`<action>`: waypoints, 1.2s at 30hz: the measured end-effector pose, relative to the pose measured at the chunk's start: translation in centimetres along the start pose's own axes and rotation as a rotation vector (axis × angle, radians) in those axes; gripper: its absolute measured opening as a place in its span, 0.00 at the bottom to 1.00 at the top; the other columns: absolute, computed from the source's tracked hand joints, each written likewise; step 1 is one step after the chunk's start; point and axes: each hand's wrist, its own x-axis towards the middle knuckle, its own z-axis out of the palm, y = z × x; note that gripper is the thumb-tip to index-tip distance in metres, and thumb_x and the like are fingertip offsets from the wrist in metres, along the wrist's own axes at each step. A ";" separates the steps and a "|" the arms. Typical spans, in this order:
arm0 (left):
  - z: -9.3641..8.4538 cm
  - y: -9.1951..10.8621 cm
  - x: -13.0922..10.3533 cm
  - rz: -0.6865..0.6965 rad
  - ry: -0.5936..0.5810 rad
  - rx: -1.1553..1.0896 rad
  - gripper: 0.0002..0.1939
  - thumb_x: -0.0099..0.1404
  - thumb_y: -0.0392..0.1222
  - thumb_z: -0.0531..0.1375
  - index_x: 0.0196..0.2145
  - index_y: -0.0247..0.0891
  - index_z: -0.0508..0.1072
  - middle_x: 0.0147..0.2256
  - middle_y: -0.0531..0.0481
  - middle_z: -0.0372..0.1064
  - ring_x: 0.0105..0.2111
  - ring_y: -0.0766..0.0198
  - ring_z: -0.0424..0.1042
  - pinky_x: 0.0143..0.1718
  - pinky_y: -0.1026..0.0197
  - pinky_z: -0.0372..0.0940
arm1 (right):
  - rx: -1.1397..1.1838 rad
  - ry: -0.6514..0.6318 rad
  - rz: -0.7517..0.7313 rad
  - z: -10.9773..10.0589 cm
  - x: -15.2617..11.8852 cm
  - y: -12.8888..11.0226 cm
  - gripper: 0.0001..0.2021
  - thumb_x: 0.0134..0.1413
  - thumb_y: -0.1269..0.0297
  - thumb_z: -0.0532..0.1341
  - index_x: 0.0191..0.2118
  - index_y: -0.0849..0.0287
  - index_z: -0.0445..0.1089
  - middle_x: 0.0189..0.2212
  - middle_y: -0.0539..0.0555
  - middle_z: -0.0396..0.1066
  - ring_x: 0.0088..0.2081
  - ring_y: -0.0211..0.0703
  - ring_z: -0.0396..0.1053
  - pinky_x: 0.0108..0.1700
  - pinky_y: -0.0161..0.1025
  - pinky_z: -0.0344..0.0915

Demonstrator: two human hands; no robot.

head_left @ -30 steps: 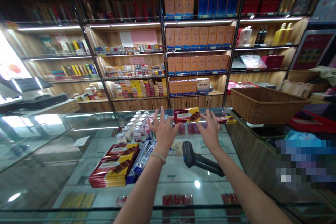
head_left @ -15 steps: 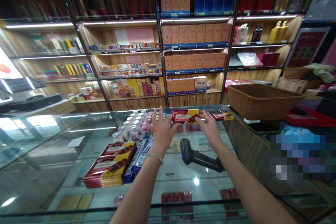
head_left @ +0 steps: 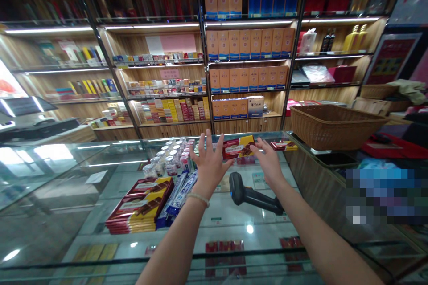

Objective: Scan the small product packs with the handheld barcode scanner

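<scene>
A red-and-yellow chocolate bar (head_left: 238,148) is raised at the far side of the glass counter, its right end tilted up. My right hand (head_left: 270,162) pinches that right end between thumb and fingers. My left hand (head_left: 210,167) has its fingers spread beside the bar's left end and holds nothing. Below and between my hands, a black barcode scanner (head_left: 238,190) lies on the glass. To the left is a stack of similar chocolate bars (head_left: 143,202), with blue-and-white packets (head_left: 180,193) alongside.
Several small lidded jars (head_left: 170,164) stand behind the packets. Another chocolate bar (head_left: 284,145) lies at the far right of the glass counter (head_left: 187,249). A wicker basket (head_left: 337,129) sits to the right. Stocked shelves (head_left: 247,63) line the wall behind.
My left hand has moved slightly right and its fingers have spread wider. The chocolate bar has tilted, its right end rising, and shifted a little right.
</scene>
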 end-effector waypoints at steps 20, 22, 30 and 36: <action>0.4 -0.6 -0.1 -0.006 0.040 -0.014 0.34 0.57 0.52 0.73 0.60 0.49 0.72 0.75 0.37 0.41 0.75 0.37 0.42 0.70 0.24 0.28 | -0.077 -0.207 -0.119 0.3 -2.0 -2.0 0.22 0.62 0.38 0.61 0.44 0.48 0.83 0.69 0.56 0.64 0.73 0.56 0.53 0.72 0.63 0.51; 0.4 -0.7 0.0 -0.022 0.041 -0.011 0.33 0.58 0.51 0.72 0.60 0.47 0.72 0.75 0.36 0.41 0.75 0.37 0.42 0.70 0.24 0.29 | -0.090 -0.269 -0.164 0.1 -2.2 -2.3 0.25 0.68 0.38 0.54 0.47 0.46 0.82 0.70 0.53 0.62 0.74 0.53 0.50 0.73 0.62 0.49; 0.1 -0.7 0.2 -0.057 0.047 -0.005 0.31 0.58 0.48 0.71 0.58 0.47 0.72 0.75 0.36 0.41 0.75 0.37 0.42 0.70 0.23 0.30 | -0.194 -0.400 -0.274 -0.2 -3.4 -3.0 0.29 0.72 0.38 0.43 0.54 0.39 0.79 0.74 0.44 0.54 0.77 0.53 0.41 0.75 0.65 0.40; 0.1 -0.7 0.0 -0.064 0.051 -0.015 0.33 0.57 0.49 0.72 0.59 0.50 0.73 0.76 0.37 0.40 0.75 0.36 0.41 0.70 0.23 0.32 | -0.171 -0.486 -0.260 -0.5 -3.4 -4.1 0.29 0.71 0.37 0.45 0.53 0.39 0.80 0.74 0.45 0.54 0.77 0.53 0.38 0.75 0.66 0.36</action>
